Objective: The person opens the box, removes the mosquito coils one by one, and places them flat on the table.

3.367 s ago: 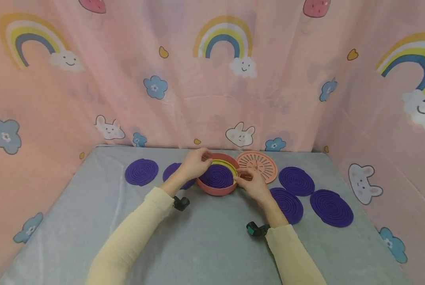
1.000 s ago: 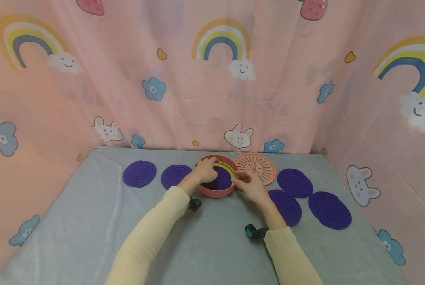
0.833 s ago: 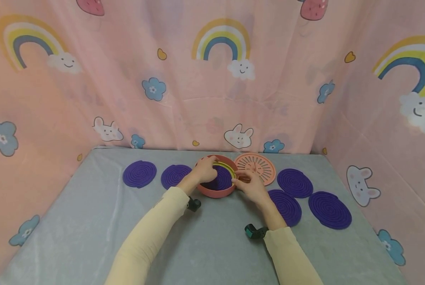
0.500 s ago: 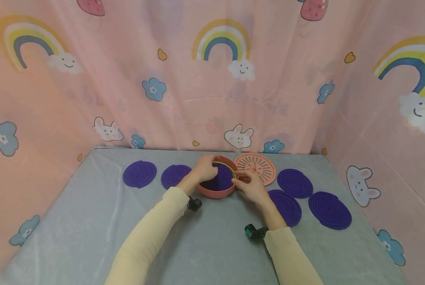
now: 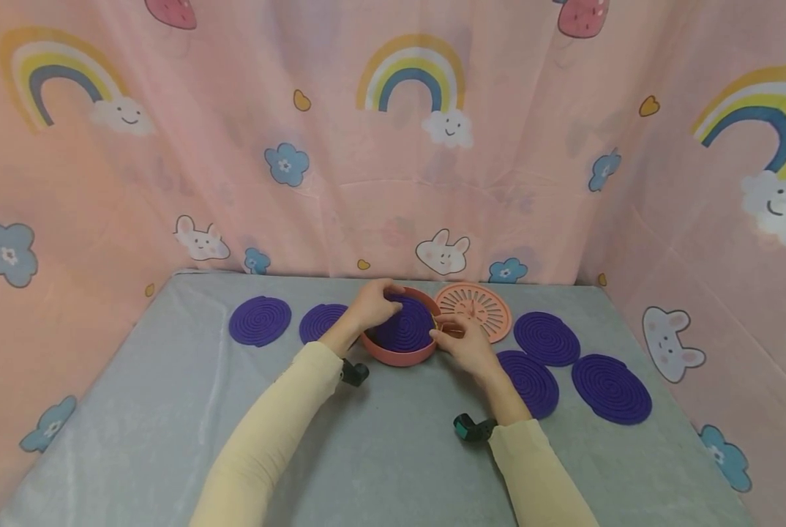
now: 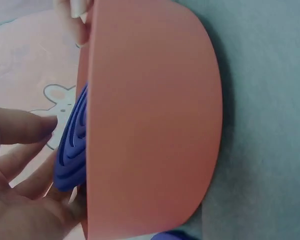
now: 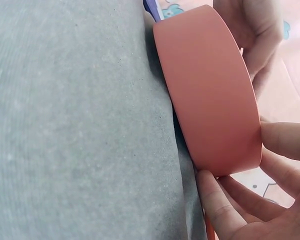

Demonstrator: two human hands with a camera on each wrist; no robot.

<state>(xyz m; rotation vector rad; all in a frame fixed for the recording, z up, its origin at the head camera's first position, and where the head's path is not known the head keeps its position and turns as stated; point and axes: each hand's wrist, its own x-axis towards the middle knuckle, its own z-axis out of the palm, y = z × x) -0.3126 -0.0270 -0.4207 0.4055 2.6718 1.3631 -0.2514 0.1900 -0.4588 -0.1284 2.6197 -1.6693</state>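
A purple spiral-coil coaster [image 5: 402, 326] lies tilted in the round pink bowl [image 5: 399, 359]; in the left wrist view this coaster [image 6: 72, 142] sticks up past the bowl's rim. My left hand [image 5: 373, 304] holds its raised edge, fingers behind and beneath it and thumb on the near side. With my right hand [image 5: 468, 344] I steady the bowl by its right side. Seen from the right wrist, the thumb lies at the rim and the fingers reach around the bowl's wall [image 7: 210, 95]. The bowl's floor is hidden by the coaster.
A peach slotted disc [image 5: 475, 311] lies right behind the bowl. To the left are two purple coasters, an outer one [image 5: 260, 320] and one partly behind my left arm [image 5: 320, 322]. Three more, including the rightmost coaster [image 5: 612, 389], lie right. A pink curtain [image 5: 393, 197] hangs behind the grey-covered table.
The coaster in the bowl has risen and tilted, covering the yellow ring seen earlier. My left hand moved inward over the bowl, then slightly back left; the right hand stayed at the bowl.
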